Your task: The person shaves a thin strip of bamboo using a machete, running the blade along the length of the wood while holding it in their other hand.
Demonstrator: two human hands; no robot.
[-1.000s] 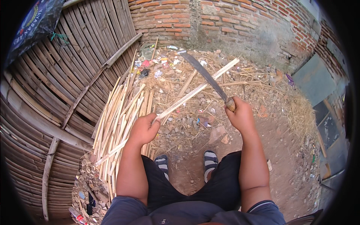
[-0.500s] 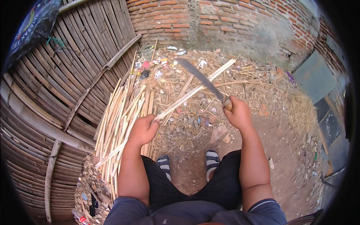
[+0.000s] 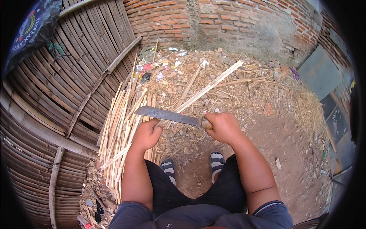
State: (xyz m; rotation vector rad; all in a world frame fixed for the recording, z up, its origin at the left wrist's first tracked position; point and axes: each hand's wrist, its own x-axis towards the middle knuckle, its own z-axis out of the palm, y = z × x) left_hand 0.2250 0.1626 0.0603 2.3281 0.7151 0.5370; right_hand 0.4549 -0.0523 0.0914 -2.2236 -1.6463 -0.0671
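Note:
My left hand [image 3: 146, 134] grips the near end of a long pale bamboo strip [image 3: 213, 84] that runs up and to the right over the ground. My right hand [image 3: 223, 126] holds the handle of a machete [image 3: 167, 115]. Its dark blade lies across the strip, pointing left, just above my left hand. My two sandalled feet [image 3: 192, 165] show below on the bare earth.
A pile of split bamboo sticks [image 3: 122, 126] lies to my left against a woven bamboo wall [image 3: 57, 87]. Dry shavings and scattered litter [image 3: 160, 65] cover the ground ahead, up to a brick wall [image 3: 228, 19]. Grey slabs [image 3: 320, 72] stand at the right.
The machete was raised, pointing up and left over the strip; now it has swung down and lies level across the strip near my left hand. The left hand kept its grip.

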